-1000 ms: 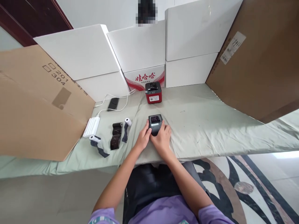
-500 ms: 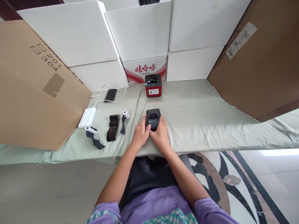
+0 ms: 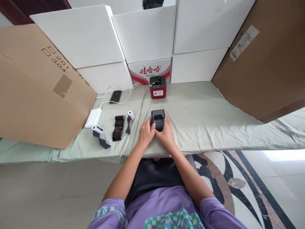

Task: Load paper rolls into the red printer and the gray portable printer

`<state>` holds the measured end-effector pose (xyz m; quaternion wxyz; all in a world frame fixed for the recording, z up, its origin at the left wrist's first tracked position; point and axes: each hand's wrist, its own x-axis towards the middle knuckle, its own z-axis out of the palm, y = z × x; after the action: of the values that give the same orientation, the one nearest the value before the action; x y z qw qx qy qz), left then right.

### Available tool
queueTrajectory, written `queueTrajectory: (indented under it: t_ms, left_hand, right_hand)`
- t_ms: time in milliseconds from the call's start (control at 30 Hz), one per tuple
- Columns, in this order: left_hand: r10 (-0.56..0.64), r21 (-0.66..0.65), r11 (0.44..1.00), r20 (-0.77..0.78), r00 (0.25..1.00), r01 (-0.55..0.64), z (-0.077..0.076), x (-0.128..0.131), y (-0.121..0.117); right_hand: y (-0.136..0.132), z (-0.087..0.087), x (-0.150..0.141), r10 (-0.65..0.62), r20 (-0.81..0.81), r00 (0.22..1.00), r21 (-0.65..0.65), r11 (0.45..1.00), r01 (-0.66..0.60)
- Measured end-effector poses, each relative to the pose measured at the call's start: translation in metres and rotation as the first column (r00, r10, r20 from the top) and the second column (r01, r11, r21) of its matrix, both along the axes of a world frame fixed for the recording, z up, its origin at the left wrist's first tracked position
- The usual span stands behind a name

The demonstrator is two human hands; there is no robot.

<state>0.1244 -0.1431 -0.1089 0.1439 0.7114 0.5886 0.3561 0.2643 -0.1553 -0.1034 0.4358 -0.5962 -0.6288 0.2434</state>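
Head camera view, looking down: I grip a compact dark-grey printer (image 3: pixel 158 119) between both hands near the front edge of a table spread with a pale green cloth (image 3: pixel 197 108). My left hand (image 3: pixel 146 133) is closed against its left side and my right hand (image 3: pixel 166 132) against its right, fingers along the flanks and thumbs close together at the near end. Whether the base rests fully on the cloth, I cannot tell.

Directly behind it sits a red-and-black printer (image 3: pixel 158 91), label facing me, just before a white carton (image 3: pixel 150 70) printed with red characters. To the left of my hands lie a small white-cored roll (image 3: pixel 129 122) with a dark tail, a wider dark roll (image 3: pixel 118 131) partly unwound, and another white-cored roll (image 3: pixel 97 135) trailing a dark strip toward me. Beyond them, a white power bank (image 3: pixel 93 118) is joined to a white cable (image 3: pixel 111 102) that curves around a flat black phone-like slab (image 3: pixel 115 97). Brown cardboard panels stand at the left (image 3: pixel 35 95) and right (image 3: pixel 267 70), flanking stacked white boxes (image 3: pixel 145 35). My purple shirt (image 3: pixel 164 202) shows below.
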Motion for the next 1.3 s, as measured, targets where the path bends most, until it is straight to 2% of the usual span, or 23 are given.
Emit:
queueTrajectory:
  t_ms: [133, 267, 367, 467, 567, 700, 800, 900, 1033, 1133, 1233, 1300]
  left_hand:
    - [0.051, -0.062, 0.997, 0.062, 0.997, -0.048, 0.001, -0.002, 0.003]
    - [0.045, -0.077, 0.996, 0.085, 0.995, -0.039, 0.002, -0.004, 0.007]
    - [0.058, -0.073, 0.996, 0.123, 0.991, -0.049, 0.001, -0.004, 0.007]
    - [0.065, -0.08, 0.995, 0.145, 0.987, -0.053, 0.0, -0.005, 0.007]
    - [0.064, -0.086, 0.995, 0.152, 0.986, -0.051, -0.001, -0.005, 0.008]
    - [0.069, -0.091, 0.994, 0.156, 0.985, -0.055, -0.001, -0.005, 0.007]
    - [0.076, -0.092, 0.994, 0.171, 0.982, -0.06, -0.001, -0.005, 0.007]
    - [0.076, -0.094, 0.994, 0.17, 0.982, -0.06, -0.001, -0.005, 0.008]
    - [0.068, -0.097, 0.994, 0.162, 0.985, -0.053, -0.001, -0.006, 0.009]
    - [0.069, -0.093, 0.994, 0.161, 0.985, -0.055, 0.0, -0.006, 0.009]
    - [0.071, -0.099, 0.994, 0.157, 0.985, -0.055, 0.001, -0.006, 0.009]
    - [0.064, -0.097, 0.994, 0.153, 0.986, -0.049, 0.002, -0.005, 0.009]
  right_hand:
    - [0.016, 0.003, 0.013, 0.056, -0.044, 0.997, -0.025, 0.998, -0.057]
    - [0.052, 0.022, 0.025, 0.161, -0.065, 0.985, -0.05, 0.985, -0.164]
    - [0.08, 0.035, 0.03, 0.18, -0.02, 0.983, -0.119, 0.976, -0.181]
    - [0.098, 0.043, 0.033, 0.233, 0.081, 0.969, -0.175, 0.961, -0.216]
    - [0.104, 0.046, 0.036, 0.267, 0.107, 0.958, -0.165, 0.955, -0.248]
    - [0.105, 0.05, 0.041, 0.202, 0.043, 0.978, -0.107, 0.975, -0.197]
    - [0.108, 0.054, 0.045, 0.195, 0.165, 0.967, -0.087, 0.979, -0.183]
    - [0.114, 0.06, 0.042, 0.278, 0.342, 0.897, -0.185, 0.956, -0.226]
    - [0.121, 0.066, 0.029, 0.338, 0.428, 0.838, -0.357, 0.915, -0.186]
    - [0.123, 0.069, 0.026, 0.351, 0.455, 0.818, -0.353, 0.915, -0.196]
    - [0.121, 0.075, 0.04, 0.355, 0.356, 0.865, -0.232, 0.93, -0.286]
    - [0.116, 0.085, 0.053, 0.389, 0.129, 0.912, -0.122, 0.919, -0.375]
